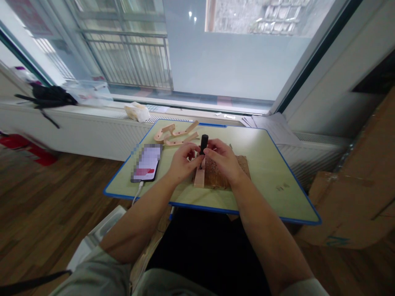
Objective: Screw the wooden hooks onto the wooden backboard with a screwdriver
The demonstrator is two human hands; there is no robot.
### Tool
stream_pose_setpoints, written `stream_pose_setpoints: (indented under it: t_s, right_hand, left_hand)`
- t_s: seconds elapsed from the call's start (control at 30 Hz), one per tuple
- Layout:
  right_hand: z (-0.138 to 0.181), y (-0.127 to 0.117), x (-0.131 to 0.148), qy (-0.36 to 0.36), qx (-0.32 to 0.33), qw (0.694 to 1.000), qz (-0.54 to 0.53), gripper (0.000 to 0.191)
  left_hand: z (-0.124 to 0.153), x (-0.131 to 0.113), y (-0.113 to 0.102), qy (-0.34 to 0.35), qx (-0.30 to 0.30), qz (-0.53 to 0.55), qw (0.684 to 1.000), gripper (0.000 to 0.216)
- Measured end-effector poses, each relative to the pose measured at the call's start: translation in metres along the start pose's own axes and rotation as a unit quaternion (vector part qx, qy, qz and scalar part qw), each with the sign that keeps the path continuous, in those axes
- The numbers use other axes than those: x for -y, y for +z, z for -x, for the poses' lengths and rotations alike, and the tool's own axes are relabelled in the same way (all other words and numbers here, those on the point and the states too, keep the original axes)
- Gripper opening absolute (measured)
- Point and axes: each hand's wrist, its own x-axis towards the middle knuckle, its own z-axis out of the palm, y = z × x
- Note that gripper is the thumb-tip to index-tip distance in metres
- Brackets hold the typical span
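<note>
A short black-handled tool (pixel 204 142) stands upright between my two hands. My left hand (pixel 184 161) is closed, its thumb and fingers pinched near the handle's lower end. From the other side my right hand (pixel 224 158) closes its thumb and fingertips on the same handle. The tool's tip is hidden by the fingers. Below them lies a pale tan strip (pixel 199 179) with a dark spot on it, along the left side of a worn brown board (pixel 212 176). Several similar bent strips with dark holes (pixel 173 133) rest at the table's far left.
A phone (pixel 147 162) with a white cable (pixel 138 191) lies on the left of the blue-edged table (pixel 271 176). Cardboard boxes (pixel 345 193) stand at the right. Behind the table are a radiator (pixel 92 135) and a window sill holding a crumpled wrapper (pixel 138 112).
</note>
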Motion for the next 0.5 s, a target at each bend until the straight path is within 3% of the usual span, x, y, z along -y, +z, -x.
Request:
stream_pose_setpoints:
  t_s: [0.17, 0.37, 0.5]
  right_hand:
    - [-0.0007, -0.0008, -0.0047, -0.020, 0.005, 1.000, 0.012, 0.020]
    - [-0.0008, 0.0000, -0.0096, 0.024, -0.005, 1.000, 0.002, 0.025]
    - [-0.0008, -0.0008, -0.0074, 0.011, 0.002, 1.000, -0.011, 0.026]
  left_hand:
    - [0.0009, 0.0063, -0.0007, 0.011, 0.026, 0.015, 0.999, 0.015]
    - [0.0002, 0.0042, 0.0016, 0.031, -0.014, -0.032, 0.999, 0.014]
    - [-0.0006, 0.0026, -0.0005, 0.043, -0.003, -0.038, 0.998, 0.010]
